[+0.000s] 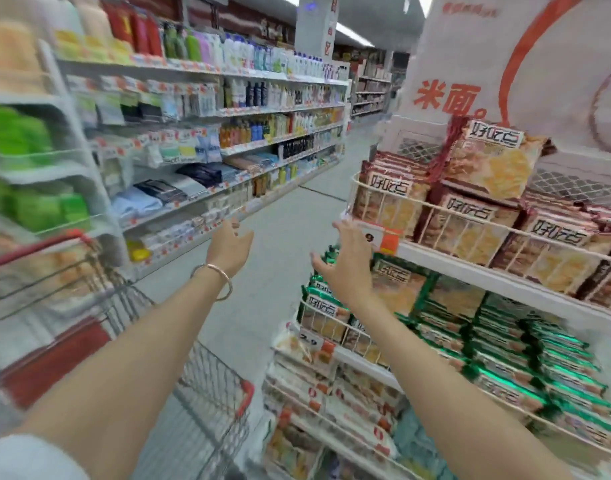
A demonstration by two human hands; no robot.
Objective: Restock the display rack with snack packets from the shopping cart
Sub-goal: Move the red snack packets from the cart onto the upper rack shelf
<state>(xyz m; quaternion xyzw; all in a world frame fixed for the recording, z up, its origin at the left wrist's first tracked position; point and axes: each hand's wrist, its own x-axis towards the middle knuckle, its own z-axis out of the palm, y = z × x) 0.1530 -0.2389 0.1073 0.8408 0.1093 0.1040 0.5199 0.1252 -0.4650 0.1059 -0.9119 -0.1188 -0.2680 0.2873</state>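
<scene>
A white wire display rack (435, 252) stands on the right with several tiers of snack packets. Brown-red packets (466, 230) fill its upper tier, and one lies tilted on top (494, 161). Green packets (525, 358) fill the tier below. A red-handled wire shopping cart (207, 386) is at lower left. My left hand (229, 247), a bangle on its wrist, is raised over the aisle, fingers loosely spread, holding nothing. My right hand (349, 265) hovers empty with fingers spread, just left of the rack's corner in front of the green packets.
Long store shelves (200, 133) with bottles, folded cloth and packets line the left side of the aisle. The grey floor (279, 244) runs between them and the rack. A white banner with red characters (504, 64) hangs above the rack. Price tags (383, 239) are clipped to the rack's front edges.
</scene>
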